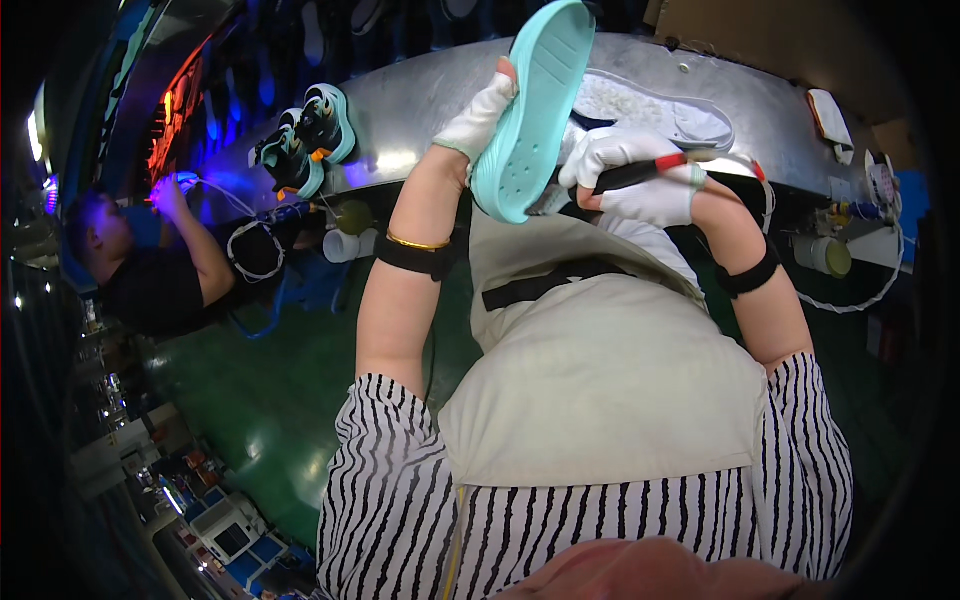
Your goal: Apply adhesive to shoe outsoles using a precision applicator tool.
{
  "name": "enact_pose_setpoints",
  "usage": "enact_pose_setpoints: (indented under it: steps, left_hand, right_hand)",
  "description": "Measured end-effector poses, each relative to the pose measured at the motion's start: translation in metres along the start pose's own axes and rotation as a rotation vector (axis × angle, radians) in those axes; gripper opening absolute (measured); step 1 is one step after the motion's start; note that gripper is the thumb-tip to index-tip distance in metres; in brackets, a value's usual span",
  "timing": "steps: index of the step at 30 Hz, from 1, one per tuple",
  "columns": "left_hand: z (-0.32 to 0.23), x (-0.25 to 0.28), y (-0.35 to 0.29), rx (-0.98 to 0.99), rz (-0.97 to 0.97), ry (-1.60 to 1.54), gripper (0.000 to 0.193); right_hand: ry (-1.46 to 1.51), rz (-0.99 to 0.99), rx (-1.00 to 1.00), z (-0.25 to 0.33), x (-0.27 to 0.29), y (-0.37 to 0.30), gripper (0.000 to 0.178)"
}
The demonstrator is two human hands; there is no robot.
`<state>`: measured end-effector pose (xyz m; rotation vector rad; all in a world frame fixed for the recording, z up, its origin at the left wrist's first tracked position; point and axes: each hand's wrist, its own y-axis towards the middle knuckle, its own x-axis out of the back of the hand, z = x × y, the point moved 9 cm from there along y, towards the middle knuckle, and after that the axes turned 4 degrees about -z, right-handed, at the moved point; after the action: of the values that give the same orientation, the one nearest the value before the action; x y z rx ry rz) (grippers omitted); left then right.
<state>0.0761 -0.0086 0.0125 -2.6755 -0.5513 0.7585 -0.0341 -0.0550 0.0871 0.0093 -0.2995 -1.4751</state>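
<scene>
My left hand [485,112], in a white glove with bare fingertips, is closed around the edge of a mint-green shoe sole [530,110]. The sole is held up on end, with a few small holes near its lower end. My right hand [650,195], gloved the same way, grips a black-handled brush [628,177] that has a red band and a thin tube at its back end. The brush's pale bristles are close to the sole's lower right edge; whether they touch it I cannot tell. Behind my right hand, a white shoe sole [700,122] lies on the metal bench.
The metal bench [400,100] curves across the top. Two black-and-mint shoes [325,122] stand on its left part. A white cloth-like piece [830,118] lies at right, above a hanging pot [825,256] and a looping hose [860,303]. Another person [150,265] works at far left under purple light.
</scene>
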Motion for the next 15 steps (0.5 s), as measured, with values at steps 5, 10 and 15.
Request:
enact_pose_setpoints:
  steps: [5,10,15]
  left_hand:
    - [-0.003,-0.004,-0.001,-0.019,-0.063,0.037,0.076]
    - [-0.013,0.014,-0.007,-0.017,-0.174,0.030,0.079]
    - [-0.089,0.013,-0.063,-0.729,-0.127,-0.231,0.079]
  right_hand:
    - [-0.002,-0.223,0.021,0.008,0.027,0.000,0.010]
    - [-0.154,-0.074,0.069,0.012,0.025,0.004,0.012]
    - [-0.053,-0.377,0.135,0.031,0.069,-0.013,0.011]
